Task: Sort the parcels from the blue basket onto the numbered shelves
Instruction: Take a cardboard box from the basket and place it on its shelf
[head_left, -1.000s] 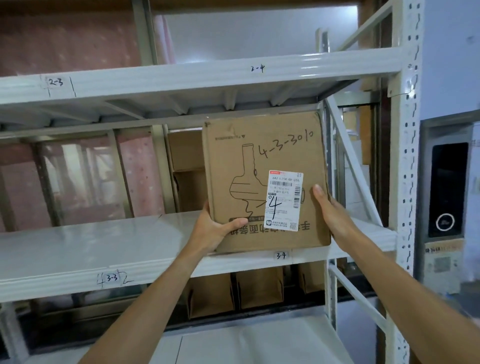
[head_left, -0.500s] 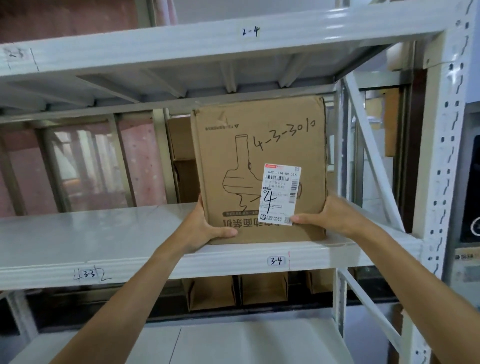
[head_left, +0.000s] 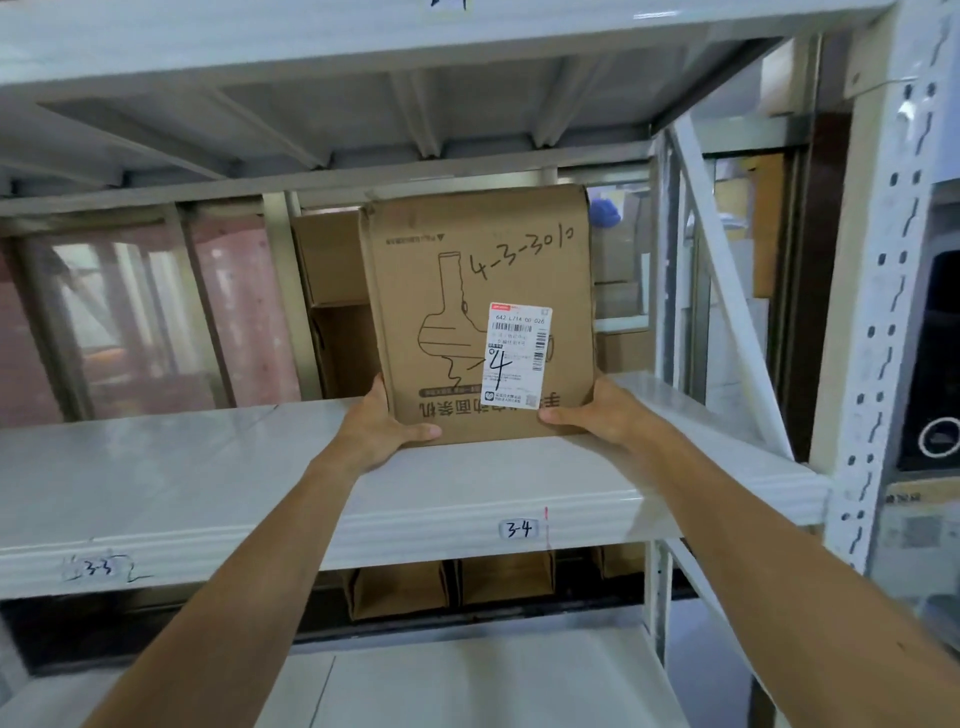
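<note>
A brown cardboard parcel (head_left: 483, 260) stands upright on the white shelf (head_left: 208, 483), above the label 3-4 (head_left: 519, 529). It bears a handwritten "4-3-3010" and a white shipping sticker (head_left: 514, 358) marked with a big 4. My left hand (head_left: 379, 431) grips its lower left corner, thumb across the front. My right hand (head_left: 597, 415) holds the lower right corner, thumb on the front under the sticker. The blue basket is out of view.
The shelf section to the left is labelled 3-3 (head_left: 98, 569). A shelf above carries a label cut off by the frame. Behind the parcel stand more cardboard boxes (head_left: 332, 260). A white upright post (head_left: 878, 312) and a diagonal brace (head_left: 727, 280) bound the right side. Brown boxes (head_left: 400, 590) sit below.
The parcel has gone from held in front of the shelf edge to standing deeper on the 3-4 shelf. My right hand slid down from its side to the lower corner.
</note>
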